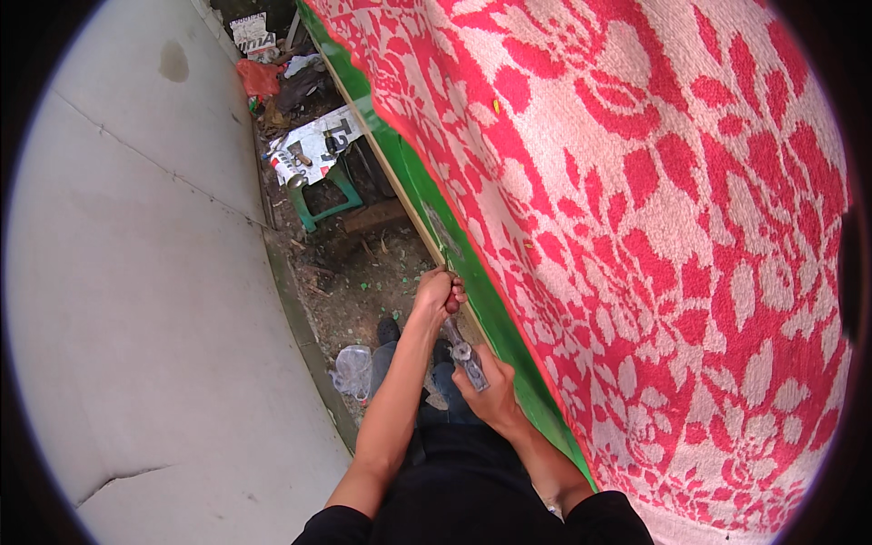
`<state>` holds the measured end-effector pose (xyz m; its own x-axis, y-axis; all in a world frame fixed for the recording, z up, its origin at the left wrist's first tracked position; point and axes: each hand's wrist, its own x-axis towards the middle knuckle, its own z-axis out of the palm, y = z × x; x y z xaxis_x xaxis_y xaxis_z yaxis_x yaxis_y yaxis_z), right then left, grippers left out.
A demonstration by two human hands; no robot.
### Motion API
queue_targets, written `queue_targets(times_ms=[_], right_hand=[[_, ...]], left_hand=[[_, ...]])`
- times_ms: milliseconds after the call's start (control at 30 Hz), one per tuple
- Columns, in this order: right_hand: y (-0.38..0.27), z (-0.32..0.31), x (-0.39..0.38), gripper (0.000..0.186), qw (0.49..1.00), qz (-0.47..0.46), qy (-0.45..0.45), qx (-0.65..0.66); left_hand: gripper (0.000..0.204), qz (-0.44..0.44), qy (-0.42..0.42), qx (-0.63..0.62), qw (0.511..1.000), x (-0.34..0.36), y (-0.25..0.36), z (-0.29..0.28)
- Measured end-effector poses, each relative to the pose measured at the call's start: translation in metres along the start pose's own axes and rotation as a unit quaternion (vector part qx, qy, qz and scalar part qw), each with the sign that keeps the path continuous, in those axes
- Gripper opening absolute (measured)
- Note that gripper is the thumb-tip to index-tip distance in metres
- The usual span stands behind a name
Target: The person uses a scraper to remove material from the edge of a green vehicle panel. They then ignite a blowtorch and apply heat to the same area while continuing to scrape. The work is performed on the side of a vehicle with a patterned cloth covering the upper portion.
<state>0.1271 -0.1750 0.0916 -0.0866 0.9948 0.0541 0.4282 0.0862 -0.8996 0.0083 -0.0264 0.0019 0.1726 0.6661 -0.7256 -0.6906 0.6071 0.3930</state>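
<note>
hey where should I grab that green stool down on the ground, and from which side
Probably by the seat rim of the green stool, coming from above on the concrete side. It stands upright with its legs down, but papers cover most of the seat and the mat-covered frame crowds its right side. The bare green edge nearest the wall looks like the clearest hold.

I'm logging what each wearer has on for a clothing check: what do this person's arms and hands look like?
Both forearms are bare, with short black sleeves ending near the elbows. The left hand and right hand wear no gloves. No watch, ring or wristband can be made out.
</note>
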Motion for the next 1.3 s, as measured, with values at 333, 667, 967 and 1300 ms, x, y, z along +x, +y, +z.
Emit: queue_targets(times_ms=[333,667,967,1300], right_hand=[[0.026,0.001,0.003,0.031,0.999,-0.005,0.051,-0.009],[0.033,0.004,0.015,0.029,0.993,0.102,0.001,-0.067],[0.016,0.005,0.015,0.016,0.987,0.136,0.08,0.03],[0.016,0.004,0.02,0.015,0.99,0.111,0.082,0.027]], left_hand=[[0.011,0.0,0.012,-0.01,1.0,0.014,-0.005,0.016],[0.014,0.014,0.036,-0.004,0.999,0.011,-0.007,0.023],[0.022,-0.089,-0.036,0.031,0.995,0.005,0.03,-0.037],[0.055,-0.142,-0.093,0.089,0.981,-0.002,0.063,-0.101]])
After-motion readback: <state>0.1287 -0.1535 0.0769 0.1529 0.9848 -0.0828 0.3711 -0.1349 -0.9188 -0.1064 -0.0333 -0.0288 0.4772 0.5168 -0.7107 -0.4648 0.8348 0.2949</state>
